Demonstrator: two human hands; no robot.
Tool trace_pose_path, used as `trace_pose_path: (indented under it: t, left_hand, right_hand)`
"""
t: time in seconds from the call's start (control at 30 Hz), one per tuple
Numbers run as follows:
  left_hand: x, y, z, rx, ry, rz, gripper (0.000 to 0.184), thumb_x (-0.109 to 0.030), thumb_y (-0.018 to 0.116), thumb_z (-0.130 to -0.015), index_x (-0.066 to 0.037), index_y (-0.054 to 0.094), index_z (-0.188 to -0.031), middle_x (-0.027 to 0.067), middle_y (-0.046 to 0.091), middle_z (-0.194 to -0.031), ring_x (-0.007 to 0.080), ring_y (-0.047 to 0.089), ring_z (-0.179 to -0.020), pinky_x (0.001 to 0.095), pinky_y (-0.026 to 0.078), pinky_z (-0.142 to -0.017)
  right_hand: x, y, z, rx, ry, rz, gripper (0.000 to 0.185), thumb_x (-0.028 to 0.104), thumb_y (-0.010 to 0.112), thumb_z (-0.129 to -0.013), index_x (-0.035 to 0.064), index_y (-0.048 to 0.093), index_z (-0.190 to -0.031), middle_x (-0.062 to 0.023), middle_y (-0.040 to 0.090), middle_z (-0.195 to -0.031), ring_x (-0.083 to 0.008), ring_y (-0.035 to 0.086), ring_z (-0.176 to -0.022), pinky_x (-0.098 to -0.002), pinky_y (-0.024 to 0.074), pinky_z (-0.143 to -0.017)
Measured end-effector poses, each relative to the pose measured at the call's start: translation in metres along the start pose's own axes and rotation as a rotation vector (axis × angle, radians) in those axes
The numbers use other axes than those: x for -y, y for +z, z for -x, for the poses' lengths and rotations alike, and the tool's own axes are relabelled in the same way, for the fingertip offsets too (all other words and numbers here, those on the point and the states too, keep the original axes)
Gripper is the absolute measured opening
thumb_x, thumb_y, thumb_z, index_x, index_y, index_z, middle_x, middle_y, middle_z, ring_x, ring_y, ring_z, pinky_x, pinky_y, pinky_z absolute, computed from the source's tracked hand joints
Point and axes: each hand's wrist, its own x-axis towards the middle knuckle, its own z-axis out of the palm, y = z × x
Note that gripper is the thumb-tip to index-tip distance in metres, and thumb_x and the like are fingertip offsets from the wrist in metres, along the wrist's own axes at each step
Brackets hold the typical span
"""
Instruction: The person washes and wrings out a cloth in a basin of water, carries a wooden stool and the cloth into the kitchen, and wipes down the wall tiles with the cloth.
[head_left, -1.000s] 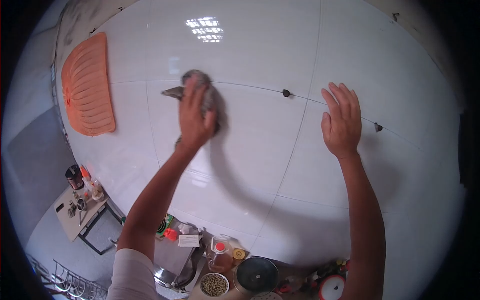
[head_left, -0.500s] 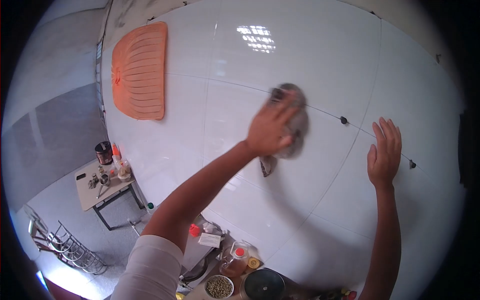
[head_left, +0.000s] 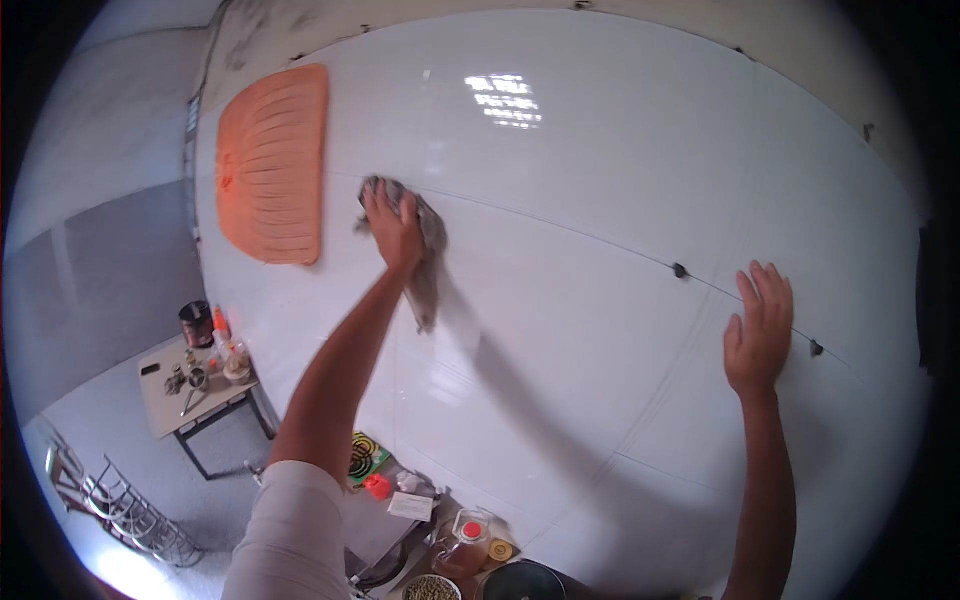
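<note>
With its fingers over a grey cloth [head_left: 428, 285], my left hand [head_left: 397, 230] presses it against the white tiled wall [head_left: 560, 330]. Part of the cloth hangs below the wrist, and some shows above the fingertips. To the left of this hand, an orange slotted basket-like piece [head_left: 270, 170] hangs on the wall, apart from the hand. My right hand [head_left: 760, 335] rests open against the wall on the right, holding nothing. On either side of it are two small dark hooks or knobs [head_left: 680, 270] along a tile seam.
Below, a counter holds a jug with a red cap [head_left: 463, 552], a bowl of small greenish beans [head_left: 432, 588] and a dark round pan or lid [head_left: 522, 582]. At lower left stand a small table [head_left: 200, 400] with jars and bottles, and a metal rack [head_left: 135, 515].
My left hand has slid the cloth leftward across the wall, closer to the orange piece. The right hand stays near the same spot on the wall; the view has shifted slightly.
</note>
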Motion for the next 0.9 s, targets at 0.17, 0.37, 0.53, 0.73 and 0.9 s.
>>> trace_pose_path:
  t: [0.17, 0.37, 0.53, 0.73, 0.9]
  left_hand:
    - [-0.084, 0.040, -0.055, 0.087, 0.355, 0.043, 0.056, -0.031, 0.053, -0.088, 0.002, 0.045, -0.134, 0.0204, 0.031, -0.148, 0.0357, 0.027, -0.138, 0.0395, 0.024, -0.112]
    - [-0.258, 0.108, -0.013, 0.251, 0.918, 0.264, 0.053, -0.027, 0.058, -0.079, -0.006, 0.053, -0.128, 0.0146, 0.039, -0.145, 0.0328, 0.034, -0.136, 0.0422, 0.027, -0.112]
    - [-0.331, 0.112, 0.051, 0.434, 1.248, 0.330, 0.060, -0.033, 0.060, -0.075, -0.008, 0.052, -0.129, 0.0159, 0.045, -0.139, 0.0343, 0.042, -0.129, 0.0444, 0.029, -0.110]
    - [-0.264, 0.100, -0.028, 0.397, 0.880, 0.282, 0.057, -0.032, 0.058, -0.078, -0.010, 0.051, -0.131, 0.0161, 0.045, -0.140, 0.0325, 0.039, -0.131, 0.0420, 0.029, -0.110]
    - [-0.106, 0.084, -0.130, 0.098, 0.595, -0.041, 0.055, -0.035, 0.052, -0.089, -0.005, 0.047, -0.135, 0.0173, 0.037, -0.146, 0.0342, 0.035, -0.134, 0.0398, 0.029, -0.110]
  right_hand:
    - [0.004, -0.003, -0.004, -0.002, 0.045, 0.003, 0.053, 0.001, 0.058, -0.075, 0.0096, 0.050, -0.126, -0.0086, 0.047, -0.135, -0.0303, 0.040, -0.129, -0.0502, 0.0311, -0.110]
    - [0.003, -0.006, -0.003, -0.012, 0.059, -0.021, 0.050, 0.004, 0.058, -0.074, 0.0098, 0.053, -0.123, -0.0067, 0.048, -0.133, -0.0277, 0.041, -0.128, -0.0479, 0.0325, -0.110]
    - [0.001, -0.007, -0.004, -0.023, 0.042, -0.055, 0.049, 0.004, 0.059, -0.073, 0.0098, 0.054, -0.122, -0.0070, 0.049, -0.132, -0.0277, 0.042, -0.127, -0.0481, 0.0319, -0.110]
    - [0.004, -0.008, -0.004, -0.004, 0.052, -0.031, 0.050, 0.003, 0.057, -0.073, 0.0094, 0.054, -0.123, -0.0080, 0.049, -0.132, -0.0279, 0.042, -0.128, -0.0484, 0.0306, -0.111]
    - [0.004, -0.006, -0.004, -0.002, 0.046, -0.008, 0.051, 0.003, 0.057, -0.074, 0.0096, 0.052, -0.124, -0.0087, 0.048, -0.133, -0.0283, 0.041, -0.129, -0.0488, 0.0304, -0.111]
